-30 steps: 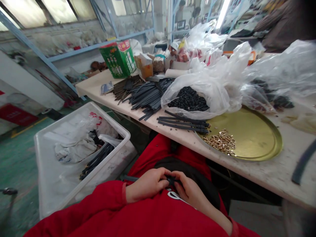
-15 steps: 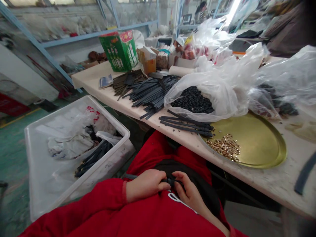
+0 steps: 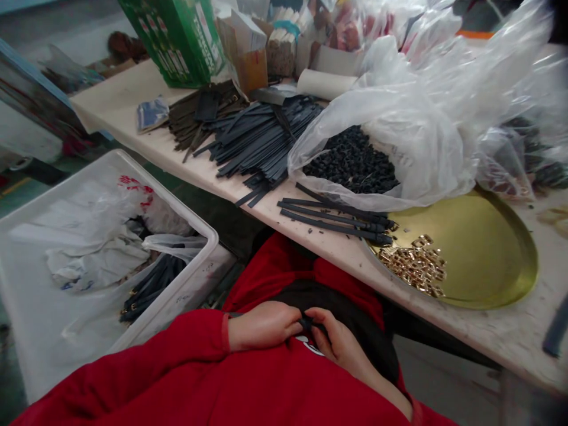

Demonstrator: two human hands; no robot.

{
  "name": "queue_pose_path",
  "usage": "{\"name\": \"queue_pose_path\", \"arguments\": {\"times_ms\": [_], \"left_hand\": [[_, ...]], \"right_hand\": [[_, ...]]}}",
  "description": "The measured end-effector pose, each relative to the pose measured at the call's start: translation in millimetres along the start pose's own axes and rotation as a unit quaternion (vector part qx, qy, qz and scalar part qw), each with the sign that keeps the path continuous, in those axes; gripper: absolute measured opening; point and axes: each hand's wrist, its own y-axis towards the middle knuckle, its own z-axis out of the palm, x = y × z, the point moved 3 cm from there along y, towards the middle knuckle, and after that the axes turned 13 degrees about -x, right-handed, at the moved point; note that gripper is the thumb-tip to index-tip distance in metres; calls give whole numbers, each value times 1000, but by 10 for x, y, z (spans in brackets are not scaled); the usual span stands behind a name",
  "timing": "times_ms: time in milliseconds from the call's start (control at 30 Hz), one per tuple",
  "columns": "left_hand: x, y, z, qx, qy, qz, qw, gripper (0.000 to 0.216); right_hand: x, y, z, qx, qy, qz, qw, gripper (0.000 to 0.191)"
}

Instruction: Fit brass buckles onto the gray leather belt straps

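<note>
1. While both hands rest low against the red top, below the table edge, the left hand (image 3: 261, 325) and the right hand (image 3: 339, 346) meet fingertip to fingertip, each pinched shut on a small black strap piece (image 3: 309, 323) held between them.
2. Just beyond the hands, on the table (image 3: 497, 337), a few black straps (image 3: 332, 218) lie side by side, their ends reaching the rim of a round gold tray (image 3: 483, 248).
3. A heap of small gold buckles (image 3: 415, 264) sits in the tray, ahead and to the right of the right hand.
4. Past the straps, a clear plastic bag (image 3: 399, 136) lies open with small black pieces (image 3: 352, 163) inside.
5. Ahead and to the left of the hands, farther back, a big pile of dark strips (image 3: 255, 139) spreads across the table, with a green box (image 3: 177, 35) behind it.
6. To the left of the left hand, off the table, a white bin (image 3: 57, 331) holds plastic bags and a bundle of finished black straps (image 3: 151, 287).
</note>
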Motion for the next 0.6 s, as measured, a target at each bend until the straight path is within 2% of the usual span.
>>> {"name": "queue_pose_path", "arguments": {"times_ms": [133,267,467,600], "left_hand": [[41,105,-14,-5,52,22,998,22],[88,145,-25,-6,35,38,999,20],[175,173,31,-8,-39,21,999,18],[185,183,79,-24,-28,37,999,14]], "right_hand": [[-67,83,-25,-14,-32,61,998,18],[-118,158,-27,-8,-65,120,991,9],[-56,227,-21,1,-76,90,993,8],[-40,233,0,16,-82,80,993,9]]}}
